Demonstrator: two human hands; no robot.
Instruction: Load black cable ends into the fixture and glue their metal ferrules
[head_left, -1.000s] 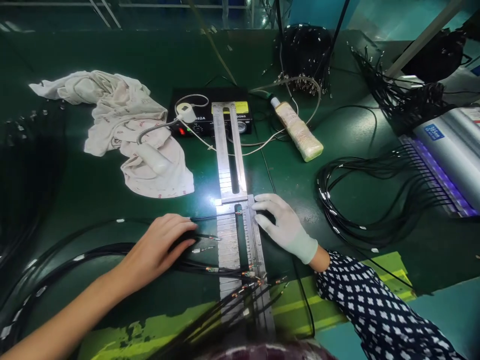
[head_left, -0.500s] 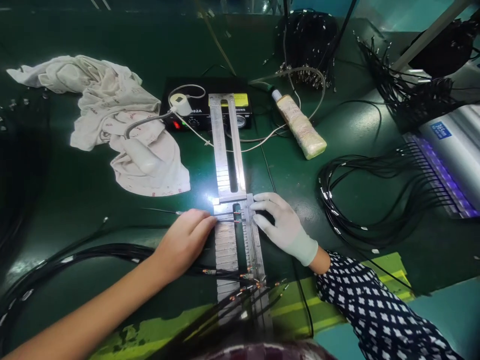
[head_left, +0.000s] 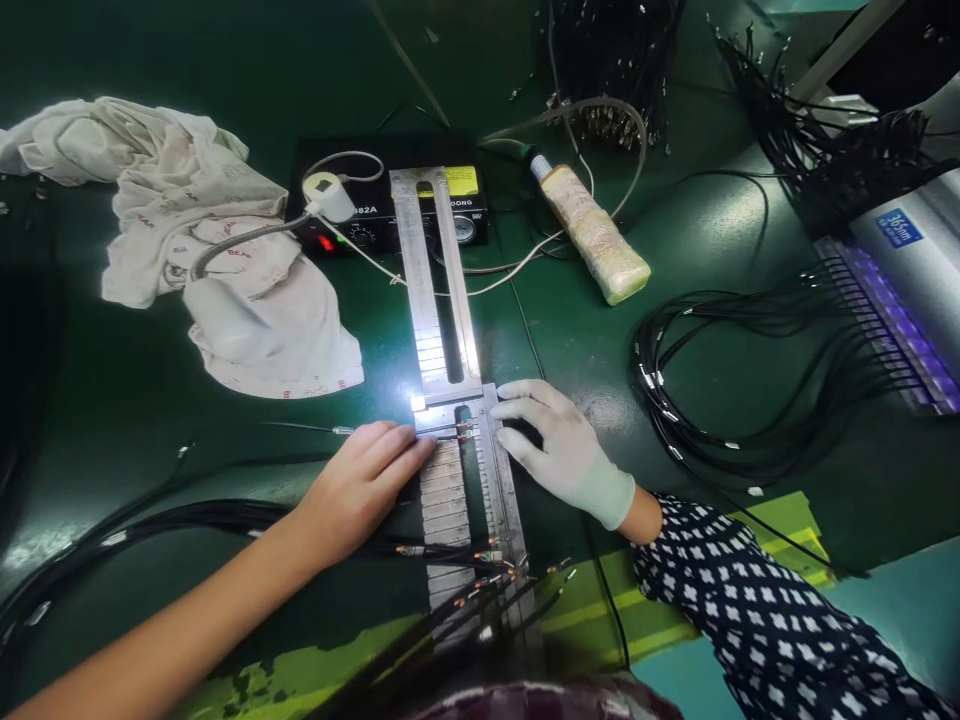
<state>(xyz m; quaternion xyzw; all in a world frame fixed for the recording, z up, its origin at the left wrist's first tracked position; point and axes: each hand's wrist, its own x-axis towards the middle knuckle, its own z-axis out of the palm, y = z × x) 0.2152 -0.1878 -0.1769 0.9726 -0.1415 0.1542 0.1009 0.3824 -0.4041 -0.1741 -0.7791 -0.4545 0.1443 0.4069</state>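
A long slotted metal fixture (head_left: pixel 442 490) runs away from me down the bench, with grooves along its left side. My bare left hand (head_left: pixel 364 480) lies at its left edge, fingers close together and fingertips pressed on a thin black cable (head_left: pixel 437 432). The small wired ends (head_left: pixel 466 430) of cables lie over the slot. My right hand (head_left: pixel 559 445), in a white glove, rests at the right rail with fingers apart, its fingertips touching the metal. More black cables (head_left: pixel 442 548) with stripped coloured wire ends lie across the near part of the fixture.
A lit gooseneck lamp (head_left: pixel 229 320) rests over a white cloth (head_left: pixel 300 345) at the left. Behind the fixture stands a black control box (head_left: pixel 360 225). A wrapped bottle (head_left: pixel 596 235) lies behind my right hand. Coiled cables (head_left: pixel 652 375) lead to a silver purple-lit unit (head_left: pixel 915 270).
The view has shifted slightly, so the far items appear higher and further left. My left fingertips reach a little further over the fixture's edge. My right hand keeps its place on the rail.
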